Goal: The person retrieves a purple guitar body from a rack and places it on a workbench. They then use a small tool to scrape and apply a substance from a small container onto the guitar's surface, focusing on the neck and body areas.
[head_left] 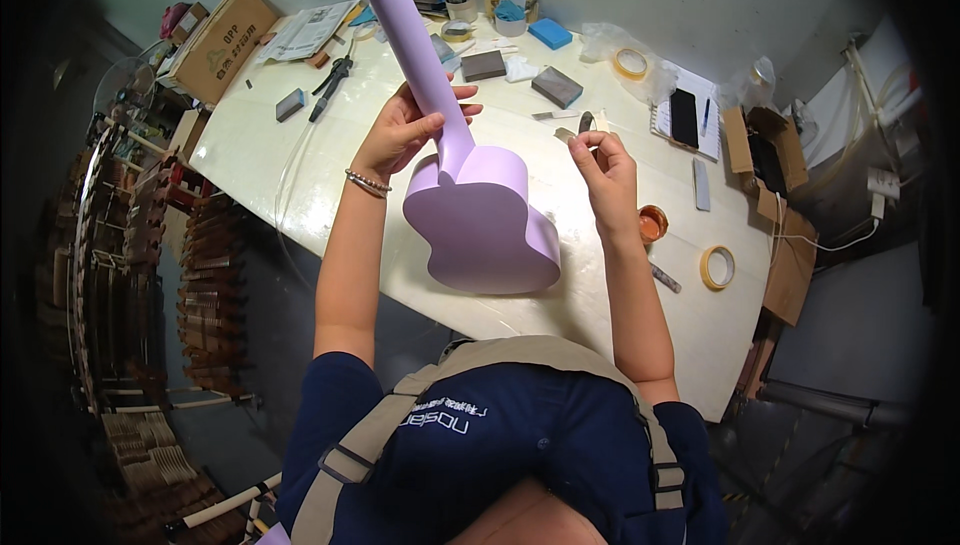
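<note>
A lilac ukulele body [480,235] stands tilted over the table, its back and side toward me and its neck rising to the far left. My left hand [405,130] holds the neck near the heel, thumb on the near side and fingers reaching round behind. To the right of the body, my right hand [605,170] is raised, thumb and fingers pinched on a small flat greyish piece [564,135]. Its exact kind is too small to make out. Just beyond that hand lies a thin metal blade [553,116].
The pale table [470,323] carries an open jar of orange-brown paste [652,224], tape rolls [717,268], sanding blocks [556,88] and a phone on a notebook [684,119]. Far left are a black-handled tool with a cord [330,90] and a cardboard box [222,43]. Racked wooden parts [212,285] stand left.
</note>
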Motion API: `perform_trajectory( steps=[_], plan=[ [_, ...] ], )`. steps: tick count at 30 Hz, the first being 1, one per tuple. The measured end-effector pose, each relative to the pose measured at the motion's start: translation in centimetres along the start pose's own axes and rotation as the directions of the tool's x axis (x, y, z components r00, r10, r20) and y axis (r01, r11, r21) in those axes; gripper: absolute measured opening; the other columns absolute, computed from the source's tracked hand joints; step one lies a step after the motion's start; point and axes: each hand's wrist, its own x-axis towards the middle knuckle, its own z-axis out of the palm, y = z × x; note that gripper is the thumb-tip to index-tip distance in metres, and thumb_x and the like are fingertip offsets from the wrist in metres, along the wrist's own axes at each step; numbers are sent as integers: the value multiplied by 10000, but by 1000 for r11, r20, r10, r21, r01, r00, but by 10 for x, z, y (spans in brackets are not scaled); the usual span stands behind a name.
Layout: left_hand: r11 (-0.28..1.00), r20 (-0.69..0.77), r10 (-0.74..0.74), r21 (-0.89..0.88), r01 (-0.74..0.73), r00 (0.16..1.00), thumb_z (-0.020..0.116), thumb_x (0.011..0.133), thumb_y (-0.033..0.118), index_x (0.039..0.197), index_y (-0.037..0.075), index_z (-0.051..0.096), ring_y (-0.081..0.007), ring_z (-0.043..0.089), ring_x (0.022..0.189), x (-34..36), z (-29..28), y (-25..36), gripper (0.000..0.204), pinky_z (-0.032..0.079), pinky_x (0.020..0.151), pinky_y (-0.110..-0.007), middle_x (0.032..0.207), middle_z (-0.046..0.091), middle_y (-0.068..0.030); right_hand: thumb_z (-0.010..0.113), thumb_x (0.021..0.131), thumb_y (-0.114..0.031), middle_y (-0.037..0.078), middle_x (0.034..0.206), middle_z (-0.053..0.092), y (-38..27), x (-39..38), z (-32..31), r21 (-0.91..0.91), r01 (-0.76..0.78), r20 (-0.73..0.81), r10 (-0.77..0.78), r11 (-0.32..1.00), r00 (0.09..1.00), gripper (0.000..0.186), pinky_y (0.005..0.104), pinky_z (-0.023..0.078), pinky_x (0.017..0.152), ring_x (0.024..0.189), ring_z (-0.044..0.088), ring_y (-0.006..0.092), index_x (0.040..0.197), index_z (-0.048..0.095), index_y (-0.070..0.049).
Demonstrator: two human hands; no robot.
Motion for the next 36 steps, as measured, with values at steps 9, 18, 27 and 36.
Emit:
perform_trajectory(
  steps=[9, 18, 27, 36],
  plan=[
    [949, -211, 131, 309, -61, 969, 545, 831, 31, 1283, 3, 288, -234, 534, 1060, -7, 47, -1, 521, 422, 894, -315, 1163, 509, -157, 648, 769, -225, 23, 783, 395, -35, 16, 33, -252, 179, 150, -144, 951, 978, 161, 230, 345, 543, 579, 372, 94, 806, 617, -72],
    [943, -201, 127, 329, -55, 971, 570, 814, 28, 1265, 3, 323, -134, 521, 987, -18, 60, -6, 516, 421, 852, -261, 1152, 490, -79, 710, 708, -328, 15, 763, 355, -71, 32, 77, -279, 362, 246, -298, 889, 922, 291, 220, 319, 521, 593, 327, 86, 738, 571, -74],
    [948, -140, 107, 313, -59, 984, 555, 810, 36, 1291, -6, 282, -245, 538, 1055, -30, 67, 11, 555, 418, 909, -342, 1109, 537, -154, 633, 762, -340, 116, 848, 597, 2, 77, 28, -503, 99, -57, -148, 859, 987, 324, 326, 446, 702, 806, 584, 234, 868, 580, -38],
    [950, -169, 144, 298, -89, 975, 497, 890, 200, 1361, 14, 170, -250, 538, 1044, -28, 45, 1, 602, 409, 917, -354, 1103, 533, -152, 450, 825, -179, 120, 935, 642, 143, 50, -205, -896, -441, -444, 134, -53, 886, 370, 520, 340, 850, 901, 600, 304, 1195, 441, -194]
  ],
)
